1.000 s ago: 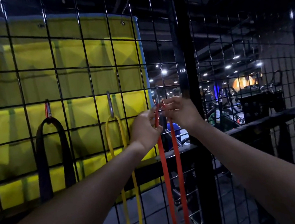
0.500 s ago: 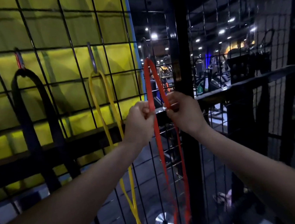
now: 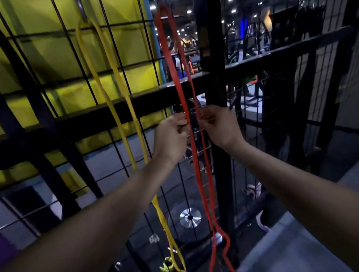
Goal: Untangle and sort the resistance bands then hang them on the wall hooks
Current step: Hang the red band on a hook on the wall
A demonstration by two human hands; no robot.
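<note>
A person's two hands work a red band (image 3: 195,156) that hangs from the top of a black wire grid (image 3: 69,43), its loop peaking near the upper edge of the view with the hook itself too dark to make out. The band's long axis runs nearly straight up and down, its two strands dropping side by side past the hands and crossing once low down, near the floor. The left hand (image 3: 169,137) pinches the left strand with curled fingers; the right hand (image 3: 220,126) pinches the right strand the same way, the two hands level and just beside each other, each about equally close to the band. The strands pass between the hands, so any smoothing stroke would likely follow them downward toward that low crossing. A yellow band (image 3: 122,93) hangs just to the left, apart from the red one, its top at a metal hook (image 3: 80,4), and a black band (image 3: 23,86) hangs further left. With three bands up and separated, the task looks close to done; the red band's remaining twist appears to be what is left.
</note>
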